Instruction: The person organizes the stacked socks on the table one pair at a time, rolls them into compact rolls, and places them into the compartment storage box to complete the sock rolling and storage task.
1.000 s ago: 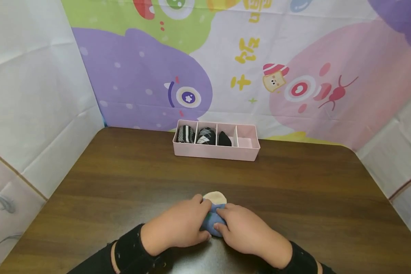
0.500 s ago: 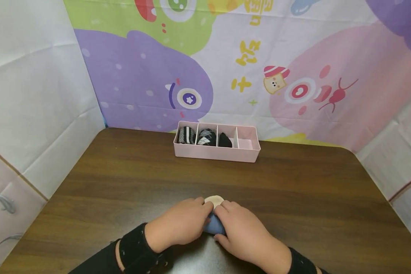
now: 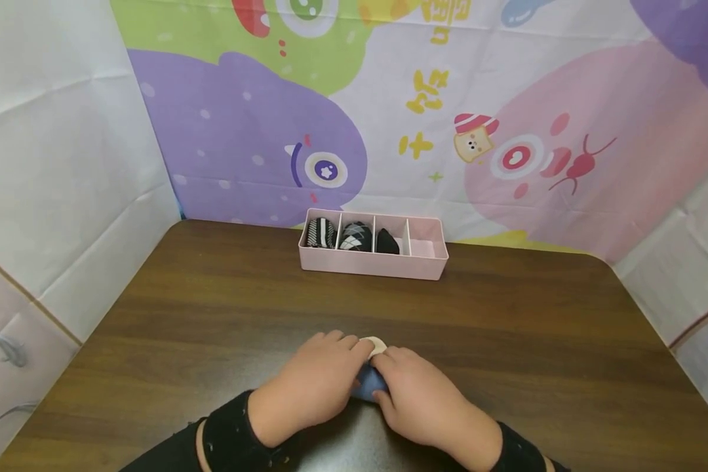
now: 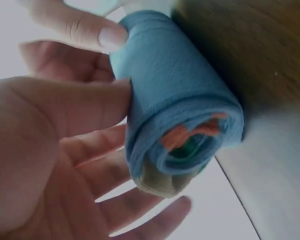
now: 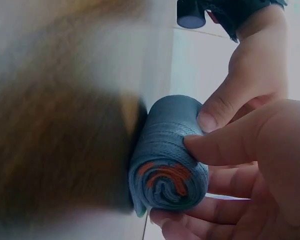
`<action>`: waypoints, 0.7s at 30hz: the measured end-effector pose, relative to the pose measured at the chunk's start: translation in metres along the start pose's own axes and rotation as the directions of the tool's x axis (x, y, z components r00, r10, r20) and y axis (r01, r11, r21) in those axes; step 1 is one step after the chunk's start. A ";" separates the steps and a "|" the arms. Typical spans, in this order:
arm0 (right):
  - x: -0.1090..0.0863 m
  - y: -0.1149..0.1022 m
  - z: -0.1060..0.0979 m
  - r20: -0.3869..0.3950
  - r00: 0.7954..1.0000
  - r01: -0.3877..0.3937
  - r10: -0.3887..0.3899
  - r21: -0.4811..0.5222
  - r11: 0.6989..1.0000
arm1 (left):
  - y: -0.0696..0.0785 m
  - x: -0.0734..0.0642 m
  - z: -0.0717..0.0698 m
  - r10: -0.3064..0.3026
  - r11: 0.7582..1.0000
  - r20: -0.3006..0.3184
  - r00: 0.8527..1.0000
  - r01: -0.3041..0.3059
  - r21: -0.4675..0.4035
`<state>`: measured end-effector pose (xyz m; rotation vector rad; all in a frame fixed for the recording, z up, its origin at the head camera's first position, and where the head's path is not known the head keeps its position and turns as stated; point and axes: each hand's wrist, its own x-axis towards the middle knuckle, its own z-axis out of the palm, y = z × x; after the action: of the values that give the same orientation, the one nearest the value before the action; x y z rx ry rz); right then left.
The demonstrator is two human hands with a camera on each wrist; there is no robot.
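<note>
A blue sock (image 3: 368, 383) with a cream patch sits on the table near its front, rolled into a thick coil. Orange and green bits show in the spiral at its end in the left wrist view. My left hand (image 3: 318, 377) holds one end of the rolled sock, its thumb (image 4: 100, 102) against the side and fingers round the far side. From the other end my right hand (image 3: 421, 396) grips it, thumb (image 5: 210, 150) on the side and fingertips by the coil's end. In the head view the fingers of both hands partly cover the sock.
A pink box (image 3: 374, 264) with dividers stands at the table's back edge. Its left compartments hold a striped sock (image 3: 321, 233), an argyle sock (image 3: 356, 236) and a black sock (image 3: 386, 242); the rightmost has nothing in it. Behind hangs a cartoon cloth (image 3: 248, 131).
The sock has been rolled further, and less of its cream patch shows now. My left fingers have shifted forward and right over it; the right fingers have moved onto its far side.
</note>
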<state>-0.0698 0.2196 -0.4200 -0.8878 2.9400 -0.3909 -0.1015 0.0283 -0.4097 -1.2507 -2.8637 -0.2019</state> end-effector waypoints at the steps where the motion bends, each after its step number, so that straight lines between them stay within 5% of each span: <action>1: 0.000 0.001 0.000 0.004 1.000 -0.007 0.007 0.010 1.000 | 0.001 0.000 0.000 0.003 1.000 -0.019 1.000 -0.003 0.016; 9: 0.004 0.005 0.000 0.034 0.999 -0.037 0.036 0.037 0.999 | 0.004 0.001 0.002 -0.009 0.997 -0.078 0.997 0.015 0.073; 21: 0.007 0.007 0.002 -0.096 0.995 0.011 -0.016 -0.055 0.998 | -0.004 0.007 0.003 -0.033 0.998 -0.036 0.999 0.031 -0.063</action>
<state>-0.0791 0.2212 -0.4238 -0.9206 3.0482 -0.3670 -0.1089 0.0306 -0.4132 -1.1978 -2.8690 -0.3144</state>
